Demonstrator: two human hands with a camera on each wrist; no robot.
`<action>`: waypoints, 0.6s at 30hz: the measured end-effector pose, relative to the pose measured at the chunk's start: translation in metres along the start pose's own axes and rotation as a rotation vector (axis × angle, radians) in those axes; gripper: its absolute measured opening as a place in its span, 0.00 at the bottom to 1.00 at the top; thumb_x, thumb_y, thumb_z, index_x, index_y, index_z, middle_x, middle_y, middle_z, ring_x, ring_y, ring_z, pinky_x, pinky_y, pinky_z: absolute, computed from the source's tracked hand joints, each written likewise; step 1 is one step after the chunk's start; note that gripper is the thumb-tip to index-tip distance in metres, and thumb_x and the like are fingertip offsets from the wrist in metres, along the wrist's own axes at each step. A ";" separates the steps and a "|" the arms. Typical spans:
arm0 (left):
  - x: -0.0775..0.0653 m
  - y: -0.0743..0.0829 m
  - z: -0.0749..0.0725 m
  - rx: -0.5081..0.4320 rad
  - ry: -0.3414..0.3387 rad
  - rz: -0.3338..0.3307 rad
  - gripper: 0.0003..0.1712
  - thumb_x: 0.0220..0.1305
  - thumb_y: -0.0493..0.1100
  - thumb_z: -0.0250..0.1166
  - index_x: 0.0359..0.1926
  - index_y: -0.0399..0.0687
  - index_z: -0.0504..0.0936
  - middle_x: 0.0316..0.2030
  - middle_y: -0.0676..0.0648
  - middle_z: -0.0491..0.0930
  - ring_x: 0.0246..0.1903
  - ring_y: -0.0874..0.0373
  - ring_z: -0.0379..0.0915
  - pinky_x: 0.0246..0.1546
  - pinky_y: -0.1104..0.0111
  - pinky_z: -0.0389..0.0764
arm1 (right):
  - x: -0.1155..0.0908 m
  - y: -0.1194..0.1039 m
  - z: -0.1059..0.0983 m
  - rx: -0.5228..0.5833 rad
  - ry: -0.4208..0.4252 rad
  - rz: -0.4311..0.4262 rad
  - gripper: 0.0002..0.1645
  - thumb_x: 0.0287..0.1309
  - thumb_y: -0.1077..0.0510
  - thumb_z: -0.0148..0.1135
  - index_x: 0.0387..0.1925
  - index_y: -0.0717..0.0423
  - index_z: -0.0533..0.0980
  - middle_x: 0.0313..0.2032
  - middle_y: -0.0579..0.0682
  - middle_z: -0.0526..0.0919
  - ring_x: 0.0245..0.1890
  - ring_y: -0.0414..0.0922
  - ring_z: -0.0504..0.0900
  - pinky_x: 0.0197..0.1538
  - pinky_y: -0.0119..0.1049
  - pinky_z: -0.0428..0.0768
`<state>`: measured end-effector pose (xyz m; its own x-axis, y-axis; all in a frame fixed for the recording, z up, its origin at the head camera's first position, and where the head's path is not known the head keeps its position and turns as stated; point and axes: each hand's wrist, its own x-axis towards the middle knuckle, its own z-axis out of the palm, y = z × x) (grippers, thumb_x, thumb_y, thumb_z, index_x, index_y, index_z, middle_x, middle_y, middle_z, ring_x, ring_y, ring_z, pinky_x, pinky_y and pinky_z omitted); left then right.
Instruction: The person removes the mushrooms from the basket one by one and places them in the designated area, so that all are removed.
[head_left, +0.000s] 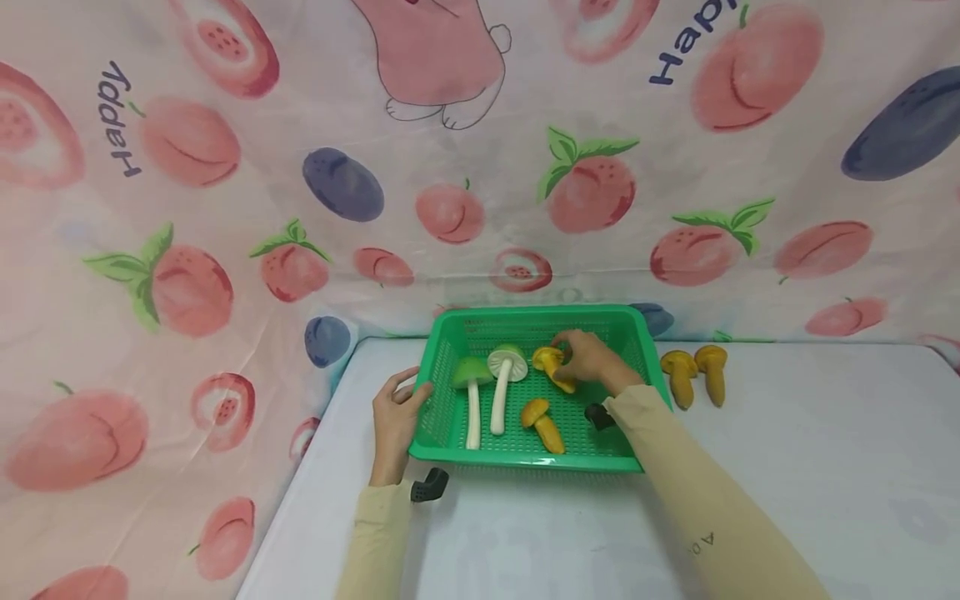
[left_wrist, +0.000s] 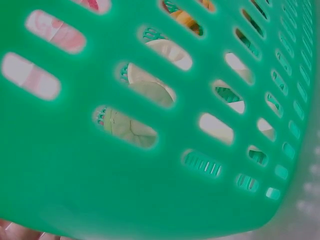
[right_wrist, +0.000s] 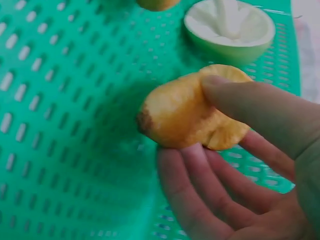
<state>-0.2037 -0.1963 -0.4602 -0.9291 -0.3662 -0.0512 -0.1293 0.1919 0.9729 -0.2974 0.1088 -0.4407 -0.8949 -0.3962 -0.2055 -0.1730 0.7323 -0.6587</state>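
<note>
A pale pink cloth [head_left: 262, 142] hangs behind the white-topped bench [head_left: 810, 467] and along its left side, printed with pinkish peaches [head_left: 757, 71], some cut open, dark blue oval fruit [head_left: 343, 184], slanting navy lettering [head_left: 670, 60] and, at the top edge, a pink animal figure [head_left: 441, 62] with white feet and a round tail.
</note>
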 end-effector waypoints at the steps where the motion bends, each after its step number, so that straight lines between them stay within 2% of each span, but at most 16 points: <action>1: 0.000 0.001 0.001 0.001 -0.003 0.002 0.21 0.64 0.46 0.68 0.59 0.55 0.80 0.46 0.41 0.86 0.41 0.52 0.83 0.38 0.68 0.78 | -0.001 -0.001 -0.001 0.007 0.003 0.000 0.33 0.58 0.61 0.69 0.64 0.66 0.70 0.54 0.68 0.78 0.51 0.60 0.79 0.46 0.47 0.81; 11: -0.002 0.001 0.001 0.010 0.001 0.001 0.21 0.64 0.46 0.69 0.58 0.55 0.81 0.46 0.41 0.86 0.42 0.51 0.83 0.40 0.67 0.78 | -0.009 -0.004 -0.008 0.032 0.015 -0.023 0.34 0.58 0.60 0.68 0.64 0.65 0.69 0.56 0.68 0.78 0.54 0.61 0.78 0.48 0.48 0.81; 18: -0.001 0.001 0.001 0.005 -0.005 0.006 0.22 0.65 0.46 0.68 0.59 0.54 0.80 0.46 0.41 0.86 0.41 0.51 0.83 0.38 0.68 0.79 | -0.016 -0.012 -0.017 0.026 0.072 -0.067 0.34 0.57 0.61 0.69 0.64 0.65 0.70 0.55 0.67 0.79 0.53 0.61 0.78 0.49 0.51 0.81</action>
<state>-0.2033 -0.1951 -0.4592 -0.9316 -0.3605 -0.0465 -0.1253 0.1986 0.9720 -0.2884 0.1159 -0.4176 -0.9089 -0.4027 -0.1082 -0.2240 0.6904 -0.6878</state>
